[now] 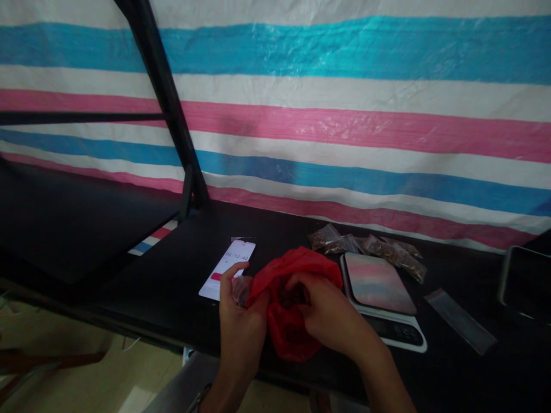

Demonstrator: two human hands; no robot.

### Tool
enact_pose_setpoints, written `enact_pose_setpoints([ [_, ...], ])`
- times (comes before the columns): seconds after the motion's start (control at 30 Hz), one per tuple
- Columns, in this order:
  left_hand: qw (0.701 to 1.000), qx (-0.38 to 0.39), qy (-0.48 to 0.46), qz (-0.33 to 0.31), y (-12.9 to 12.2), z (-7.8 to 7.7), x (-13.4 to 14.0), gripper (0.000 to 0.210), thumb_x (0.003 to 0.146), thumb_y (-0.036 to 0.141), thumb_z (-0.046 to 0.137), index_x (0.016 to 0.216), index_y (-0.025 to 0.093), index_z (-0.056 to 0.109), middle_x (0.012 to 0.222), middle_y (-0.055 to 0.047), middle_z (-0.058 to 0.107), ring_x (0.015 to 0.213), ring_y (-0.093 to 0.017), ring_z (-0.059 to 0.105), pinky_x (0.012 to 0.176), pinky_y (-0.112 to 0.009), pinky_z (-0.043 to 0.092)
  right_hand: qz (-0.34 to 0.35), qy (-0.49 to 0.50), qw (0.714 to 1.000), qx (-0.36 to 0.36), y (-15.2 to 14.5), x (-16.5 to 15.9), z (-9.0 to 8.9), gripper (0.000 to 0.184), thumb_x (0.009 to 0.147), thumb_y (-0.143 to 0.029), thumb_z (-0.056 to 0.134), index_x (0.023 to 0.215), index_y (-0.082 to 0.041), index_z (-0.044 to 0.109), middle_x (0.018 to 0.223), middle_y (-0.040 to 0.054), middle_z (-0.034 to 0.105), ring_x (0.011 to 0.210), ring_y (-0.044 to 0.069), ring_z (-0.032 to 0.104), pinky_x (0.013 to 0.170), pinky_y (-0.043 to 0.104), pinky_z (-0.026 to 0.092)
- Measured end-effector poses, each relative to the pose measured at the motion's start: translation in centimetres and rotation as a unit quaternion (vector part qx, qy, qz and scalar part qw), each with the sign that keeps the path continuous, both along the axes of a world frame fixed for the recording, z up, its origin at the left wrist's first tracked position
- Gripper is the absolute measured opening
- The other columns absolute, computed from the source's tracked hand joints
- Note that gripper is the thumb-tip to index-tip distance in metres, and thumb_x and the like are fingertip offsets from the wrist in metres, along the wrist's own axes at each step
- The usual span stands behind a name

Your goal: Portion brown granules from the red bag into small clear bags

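A red plastic bag [297, 338] stands at the front of the black table with its mouth folded open. My left hand [243, 321] grips the bag's left rim between thumb and fingers. A small crumpled clear bag [241, 289] is also tucked in that hand, its index finger raised. My right hand [331, 312] reaches into the red bag's mouth, fingers bent together over dark contents [293, 295]. What those fingertips hold is hidden. Right beside the red bag lies a kitchen scale [381, 284] with a shiny metal plate and nothing on it.
Behind the scale lie several small zip bags [387, 250] with brownish pieces inside. A flat clear zip bag [460, 321] lies to the right, near a dark framed object [527, 284]. Left of the red bag, a phone [228, 269] shows a timer. A striped sheet [322, 132] hangs behind.
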State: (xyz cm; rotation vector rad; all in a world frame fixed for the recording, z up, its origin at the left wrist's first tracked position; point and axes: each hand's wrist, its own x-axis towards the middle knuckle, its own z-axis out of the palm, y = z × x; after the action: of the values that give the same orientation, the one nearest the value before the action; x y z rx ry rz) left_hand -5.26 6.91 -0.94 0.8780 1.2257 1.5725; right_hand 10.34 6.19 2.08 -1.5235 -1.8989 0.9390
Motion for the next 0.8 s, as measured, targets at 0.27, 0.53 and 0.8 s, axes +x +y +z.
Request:
enact_pose_setpoints([
  [0.27, 0.993, 0.053, 0.079, -0.065, 1.1, -1.7, -0.2, 0.055, 0.077, 0.024, 0.074, 0.128, 0.025, 0.052, 0.082, 0.005, 0.06, 0.075, -0.016, 0.062, 0.072, -0.027, 0.053, 0.003, 0.128, 0.992, -0.02, 0.6, 1.7, -1.0, 0.043, 0.073, 0.004, 0.055, 0.104, -0.02, 0.073, 0.105, 0.0032, 0.079, 0.098, 0.019, 0.073, 0.085, 0.029, 0.054],
  [0.53, 0.977, 0.113, 0.164, -0.074, 1.9, -2.9, 0.6, 0.055, 0.083, 0.026, 0.067, 0.135, 0.026, 0.049, 0.089, 0.004, 0.055, 0.077, -0.015, 0.055, 0.077, -0.028, 0.049, 0.015, 0.233, 0.971, -0.054, 1.3, 3.5, -1.4, 0.023, 0.085, -0.013, 0.064, 0.105, -0.023, 0.072, 0.112, 0.0058, 0.08, 0.112, 0.024, 0.073, 0.103, 0.038, 0.052],
  [0.8, 0.973, 0.108, 0.18, -0.093, 1.9, -2.3, 1.3, 0.061, 0.082, 0.024, 0.068, 0.138, 0.024, 0.044, 0.092, 0.003, 0.055, 0.077, -0.016, 0.058, 0.074, -0.029, 0.05, 0.0, 0.288, 0.956, -0.056, 0.7, 4.2, -0.3, 0.028, 0.09, -0.034, 0.074, 0.116, -0.024, 0.069, 0.117, 0.0072, 0.077, 0.116, 0.025, 0.07, 0.104, 0.04, 0.05],
])
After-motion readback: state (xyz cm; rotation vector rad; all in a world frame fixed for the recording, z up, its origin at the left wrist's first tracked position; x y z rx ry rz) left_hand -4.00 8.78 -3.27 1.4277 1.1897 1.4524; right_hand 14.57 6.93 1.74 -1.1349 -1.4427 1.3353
